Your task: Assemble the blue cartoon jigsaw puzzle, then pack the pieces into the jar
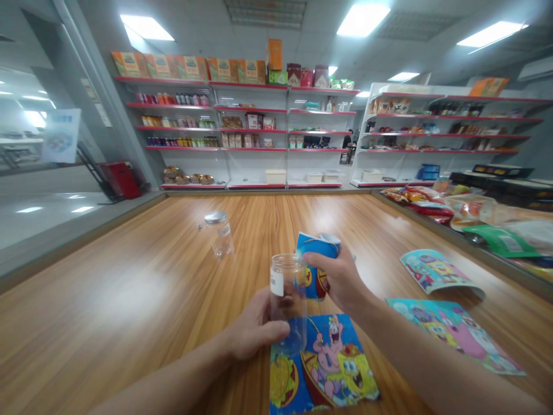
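Here, open jar [288, 300]: clear smooth plastic cylinder, lidless, white label, upright.
Left hand [254, 328]: our fingers and thumb wrap the jar's lower wall.
Right hand [341, 276]: just right of the jar's mouth, fingers curled tight around a rolled blue packet [317, 253], glossy film.
Flat packet [324, 369]: under the jar's base on the wooden table [129, 300], slick cartoon print.
Lidded jar [219, 233]: well behind the open jar, leftward.
Risk: we judge the light jar may skid on slick film or tip; the roll may spring open.

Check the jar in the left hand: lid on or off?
Off: the clear jar is held upright in the left hand with a bare open mouth. Only the far jar wears a silver lid.
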`<state>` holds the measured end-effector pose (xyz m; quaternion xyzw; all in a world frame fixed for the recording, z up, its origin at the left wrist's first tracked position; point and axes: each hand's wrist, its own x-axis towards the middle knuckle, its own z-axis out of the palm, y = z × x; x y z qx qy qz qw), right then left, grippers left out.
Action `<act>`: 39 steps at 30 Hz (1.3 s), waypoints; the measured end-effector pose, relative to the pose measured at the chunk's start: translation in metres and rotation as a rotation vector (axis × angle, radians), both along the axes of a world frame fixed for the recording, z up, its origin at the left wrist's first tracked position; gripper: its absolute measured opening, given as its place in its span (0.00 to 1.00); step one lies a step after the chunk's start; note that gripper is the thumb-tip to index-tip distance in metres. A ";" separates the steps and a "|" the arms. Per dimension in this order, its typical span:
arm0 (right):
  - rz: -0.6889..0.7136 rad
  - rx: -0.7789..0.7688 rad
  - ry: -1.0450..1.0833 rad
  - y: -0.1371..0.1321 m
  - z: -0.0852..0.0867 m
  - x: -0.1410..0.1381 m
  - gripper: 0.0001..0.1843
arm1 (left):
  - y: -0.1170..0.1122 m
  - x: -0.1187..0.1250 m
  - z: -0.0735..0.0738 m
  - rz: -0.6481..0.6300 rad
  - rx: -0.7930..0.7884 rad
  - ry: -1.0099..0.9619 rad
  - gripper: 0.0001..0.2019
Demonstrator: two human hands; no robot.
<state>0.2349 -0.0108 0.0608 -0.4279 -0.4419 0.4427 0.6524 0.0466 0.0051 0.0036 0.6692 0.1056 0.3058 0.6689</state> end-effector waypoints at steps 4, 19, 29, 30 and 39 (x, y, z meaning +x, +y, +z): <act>0.032 0.111 0.089 0.000 0.018 0.006 0.17 | 0.000 0.001 -0.002 0.143 0.218 0.067 0.27; 0.039 0.433 0.045 -0.017 0.034 -0.005 0.15 | -0.007 0.008 0.008 0.361 0.761 0.293 0.22; 0.065 0.550 -0.717 -0.025 0.034 0.004 0.18 | -0.004 0.008 -0.001 0.492 0.641 0.245 0.21; 0.020 0.560 -0.752 -0.025 0.038 0.006 0.16 | -0.004 0.008 -0.001 0.513 0.638 0.245 0.22; 0.108 0.657 -1.411 -0.054 0.081 0.014 0.13 | 0.000 0.009 -0.001 0.676 0.750 0.206 0.23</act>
